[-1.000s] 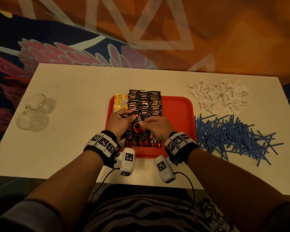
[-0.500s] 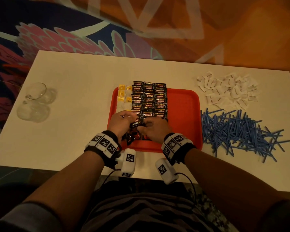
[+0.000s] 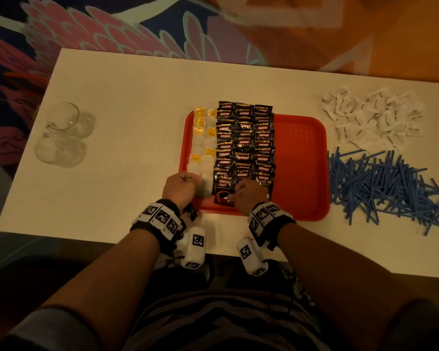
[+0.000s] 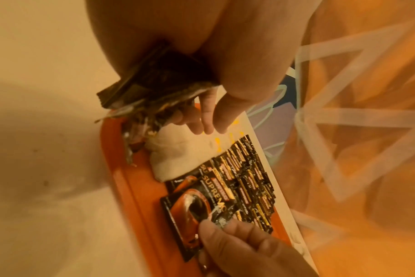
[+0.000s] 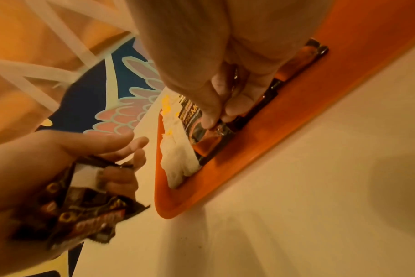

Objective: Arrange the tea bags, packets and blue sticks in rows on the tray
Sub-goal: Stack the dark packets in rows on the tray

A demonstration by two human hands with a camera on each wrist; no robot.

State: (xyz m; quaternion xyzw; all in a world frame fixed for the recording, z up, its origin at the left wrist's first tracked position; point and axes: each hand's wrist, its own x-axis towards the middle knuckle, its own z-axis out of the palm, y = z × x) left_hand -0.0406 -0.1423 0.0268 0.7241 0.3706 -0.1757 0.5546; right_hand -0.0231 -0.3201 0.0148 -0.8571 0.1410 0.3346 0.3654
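An orange-red tray (image 3: 299, 148) holds two columns of white tea bags (image 3: 204, 148) with yellow tags and three columns of black coffee packets (image 3: 243, 143). My left hand (image 3: 181, 186) sits at the tray's near left corner and grips a stack of black packets (image 4: 154, 82) in its palm. My right hand (image 3: 248, 196) pinches the near edge of one black packet (image 4: 190, 208) lying at the near end of the left packet column. Blue sticks (image 3: 380, 183) lie heaped on the table to the right of the tray.
White sachets (image 3: 370, 117) are piled at the table's (image 3: 127, 102) far right, behind the sticks. Two clear glass cups (image 3: 61, 133) stand at the left. The tray's right half is bare. A patterned carpet (image 3: 112, 34) lies beyond the table.
Both hands have drawn back toward the tray's near edge. The right hand has brought one packet down flat at the near end of the left packet column.
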